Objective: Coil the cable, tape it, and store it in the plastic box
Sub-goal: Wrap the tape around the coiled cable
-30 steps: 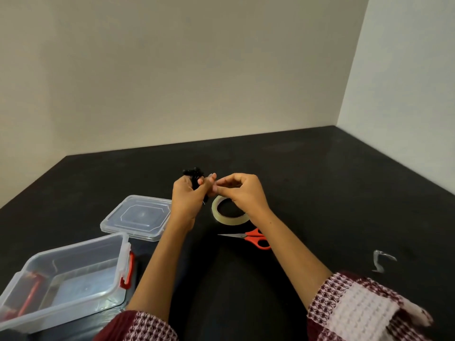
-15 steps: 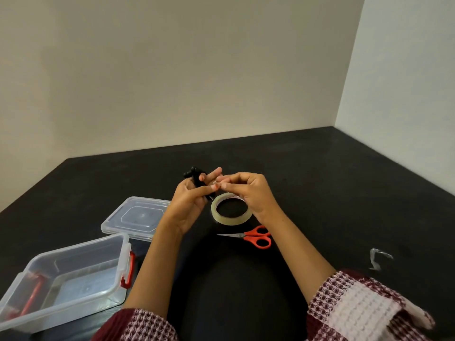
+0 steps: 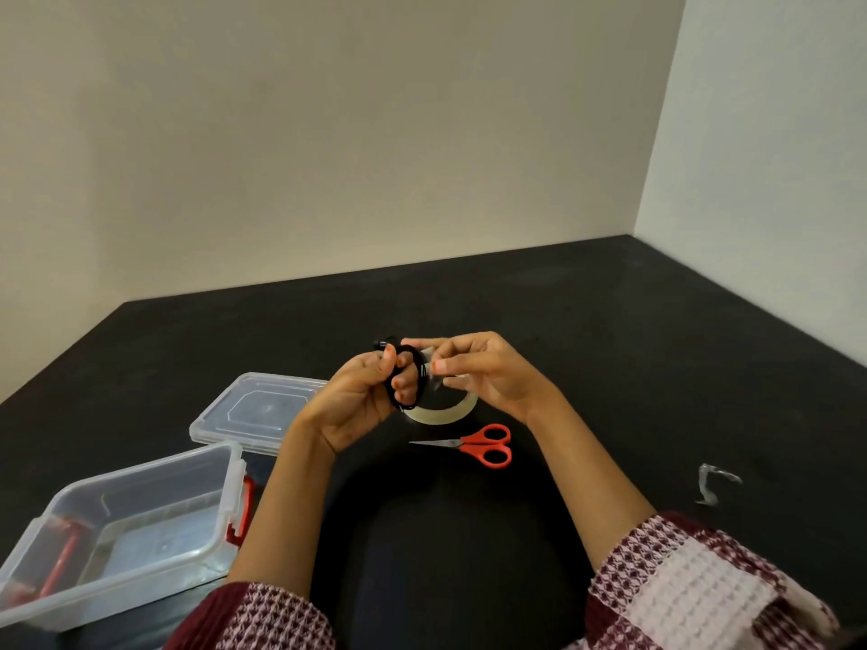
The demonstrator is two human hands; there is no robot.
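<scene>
"Fingers [image 3: 370, 382] of the left hand [image 3: 356, 401], how do they lie?"

"Curled round the coiled black cable [image 3: 413, 398], one of them poking through the loop. That hand holds the coil up above the table [image 3: 610, 349], well apart from the plastic box [image 3: 225, 504]."

"And the right hand [image 3: 488, 375]?"

"Its thumb and fingertips pinch a clear strip of tape [image 3: 430, 368] right at the edge of the coil. I can't tell how far the strip is wrapped on."

"What's underneath?"

"A matt black tabletop running into a corner of plain pale walls [image 3: 328, 157]. The tape roll [image 3: 445, 412] lies flat just behind the hands, and red-handled scissors [image 3: 483, 445] lie near it on the person's side, blades pointing left."

"The box?"

"Down at the left, clear, open, with red latches. Its lid [image 3: 258, 410] lies flat on the table just beyond it. A crumpled scrap of tape [image 3: 713, 483] sits far off to the right, and checked knit sleeves [image 3: 680, 588] show at the bottom edge."
</scene>
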